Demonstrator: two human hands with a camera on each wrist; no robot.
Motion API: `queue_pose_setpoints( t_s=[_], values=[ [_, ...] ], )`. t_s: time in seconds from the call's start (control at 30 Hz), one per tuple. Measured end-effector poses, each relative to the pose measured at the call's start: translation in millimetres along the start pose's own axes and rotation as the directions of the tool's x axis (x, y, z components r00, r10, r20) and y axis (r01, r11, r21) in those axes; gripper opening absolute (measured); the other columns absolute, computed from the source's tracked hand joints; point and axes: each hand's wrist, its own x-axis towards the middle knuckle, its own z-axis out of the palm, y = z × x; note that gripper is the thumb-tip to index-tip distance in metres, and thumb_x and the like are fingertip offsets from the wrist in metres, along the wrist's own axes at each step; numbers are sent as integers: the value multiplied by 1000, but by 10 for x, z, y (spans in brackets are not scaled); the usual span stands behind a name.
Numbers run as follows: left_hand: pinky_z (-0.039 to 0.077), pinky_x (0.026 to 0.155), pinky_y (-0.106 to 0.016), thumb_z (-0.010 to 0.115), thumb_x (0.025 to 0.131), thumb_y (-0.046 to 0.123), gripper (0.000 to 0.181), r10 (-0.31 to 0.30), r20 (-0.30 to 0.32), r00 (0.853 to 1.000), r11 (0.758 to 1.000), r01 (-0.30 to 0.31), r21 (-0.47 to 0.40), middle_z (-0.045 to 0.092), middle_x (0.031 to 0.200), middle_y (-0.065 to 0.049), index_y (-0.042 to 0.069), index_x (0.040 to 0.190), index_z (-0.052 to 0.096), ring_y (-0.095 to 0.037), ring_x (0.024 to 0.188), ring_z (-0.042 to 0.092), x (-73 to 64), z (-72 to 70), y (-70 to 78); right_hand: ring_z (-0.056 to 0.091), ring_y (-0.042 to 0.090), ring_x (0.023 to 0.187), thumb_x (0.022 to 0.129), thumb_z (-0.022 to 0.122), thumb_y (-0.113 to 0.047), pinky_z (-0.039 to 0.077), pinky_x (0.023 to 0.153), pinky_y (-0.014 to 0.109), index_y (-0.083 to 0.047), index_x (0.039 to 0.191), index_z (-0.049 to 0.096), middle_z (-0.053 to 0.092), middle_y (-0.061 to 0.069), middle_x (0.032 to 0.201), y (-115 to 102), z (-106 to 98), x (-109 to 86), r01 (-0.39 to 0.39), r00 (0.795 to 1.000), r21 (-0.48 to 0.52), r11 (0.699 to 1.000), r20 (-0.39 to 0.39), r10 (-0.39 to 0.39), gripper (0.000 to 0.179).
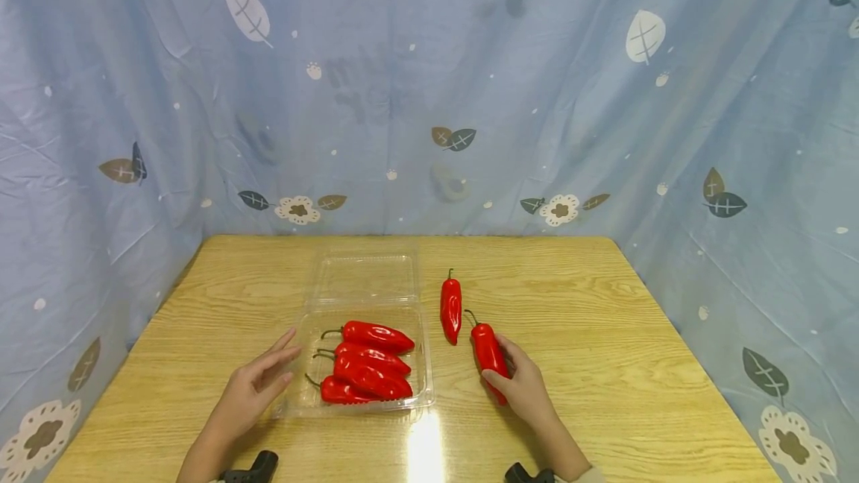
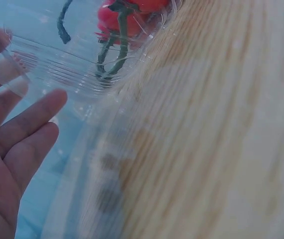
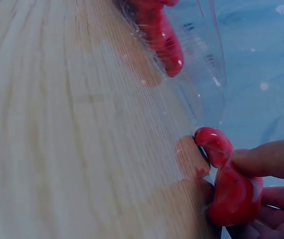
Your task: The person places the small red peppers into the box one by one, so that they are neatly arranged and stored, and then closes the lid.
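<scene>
My right hand (image 1: 529,392) pinches a red chili pepper (image 1: 488,352) between thumb and fingers, its green stem pointing away from me. Just beyond it, a second red pepper (image 1: 451,310) lies lengthwise on the table. In the right wrist view, the thumb presses on the glossy side of the held pepper (image 3: 236,199). My left hand (image 1: 250,387) hovers at the left side of a clear plastic clamshell box (image 1: 424,364), fingers loosely extended and holding nothing. Several red peppers (image 1: 372,375) lie crosswise inside the box, stems to the left.
The box's transparent lid (image 1: 365,278) is folded back flat toward the far side of the wooden table (image 1: 570,289). A blue patterned curtain (image 1: 389,95) hangs behind the table and along both sides. Each wrist wears a black strap-on device (image 1: 258,468).
</scene>
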Motion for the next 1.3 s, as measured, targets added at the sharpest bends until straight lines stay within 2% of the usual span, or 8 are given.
queue_pose_setpoints(
  t_s=[0.33, 0.6, 0.93, 1.13, 1.3],
  values=[
    [40, 99, -8, 56, 87, -13, 35, 23, -5, 1000, 1000, -23, -6, 37, 144, -30, -14, 122, 55, 3, 127, 45, 14, -5, 2, 54, 39, 120, 83, 72, -8, 52, 95, 45, -3, 139, 46, 49, 22, 138, -27, -28, 13, -36, 999, 54, 998, -31, 37, 62],
    [41, 99, -9, 56, 86, -14, 35, 20, -7, 1000, 1000, -20, -7, 36, 142, -34, -14, 121, 55, 3, 126, 45, 5, 6, -2, 53, 37, 121, 83, 72, -10, 55, 92, 37, -4, 140, 46, 49, 22, 139, -50, -59, 6, -53, 998, 103, 993, -36, 57, 62],
    [41, 99, -9, 57, 86, -14, 36, 20, -5, 1000, 1000, -20, -1, 36, 143, -32, -14, 122, 55, 3, 127, 45, 3, 2, -3, 56, 38, 117, 83, 73, -11, 56, 87, 30, -2, 139, 47, 50, 23, 137, -35, -74, -6, -34, 996, 119, 992, -73, 43, 62],
    [41, 99, -8, 57, 87, -13, 36, 17, 1, 1000, 1000, -17, 9, 36, 144, -30, -13, 123, 55, 3, 126, 45, -9, -12, 1, 52, 38, 122, 85, 71, -11, 55, 91, 33, -2, 141, 43, 46, 23, 141, -30, -81, -6, -20, 995, 142, 990, -93, 33, 64],
    [40, 99, -8, 57, 87, -13, 35, 18, -4, 1000, 1000, -18, 10, 36, 144, -31, -13, 122, 55, 2, 127, 45, -9, -1, 5, 46, 32, 127, 86, 69, -8, 50, 89, 15, -3, 141, 44, 44, 19, 144, -63, -103, 7, -18, 990, 249, 968, -130, 52, 61]
  ],
)
